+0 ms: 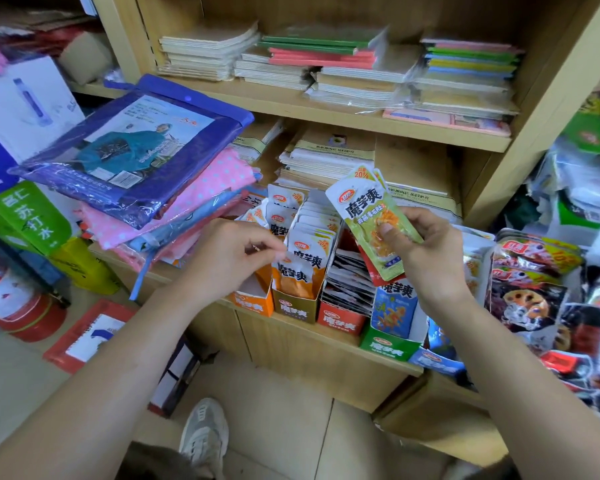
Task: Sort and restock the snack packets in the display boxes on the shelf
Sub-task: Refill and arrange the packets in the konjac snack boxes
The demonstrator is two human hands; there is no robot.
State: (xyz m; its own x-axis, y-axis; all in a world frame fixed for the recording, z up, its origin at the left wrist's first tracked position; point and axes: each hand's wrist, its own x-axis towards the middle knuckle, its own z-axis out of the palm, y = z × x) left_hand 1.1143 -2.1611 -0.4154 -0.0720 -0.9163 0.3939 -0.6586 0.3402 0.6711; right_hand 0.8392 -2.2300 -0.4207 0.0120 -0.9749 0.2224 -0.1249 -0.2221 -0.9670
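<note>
Just right of the olive-brown cardboard display box (pixel 297 308), and raised above it, a green-and-yellow foil snack packet (pixel 371 216) is being held up by the right hand (pixel 430 251). Its fingers (pixel 390 235) are being clamped on the packet, thumb on the printed face and the rest curled behind. A red-edged packet (pixel 369 268) seems to be gripped behind it in the same hold.

At the front of the olive-brown box, the top edge of a white-and-orange packet (pixel 297 271) is being pinched by the left hand (pixel 236 258), thumb and forefinger together on the foil. The box is being carried by the wooden shelf (pixel 340 344), with an orange display box (pixel 252 301) just left of it, a red display box (pixel 340 320) just right of it, and a green display box (pixel 388 346) further right.

Sorting by flavour is judged to be the step in hand. To be done well, the raised packet's colour should be checked against the box fronts before it is let go. The green box looks the likeliest home, though a blue-fronted packet (pixel 395 306) is standing at its front. The two gripped packets are best separated first, and each slid in upright, face forward. A light pinch is advised on the left, since the thin box could be dragged off the shelf edge.
</note>
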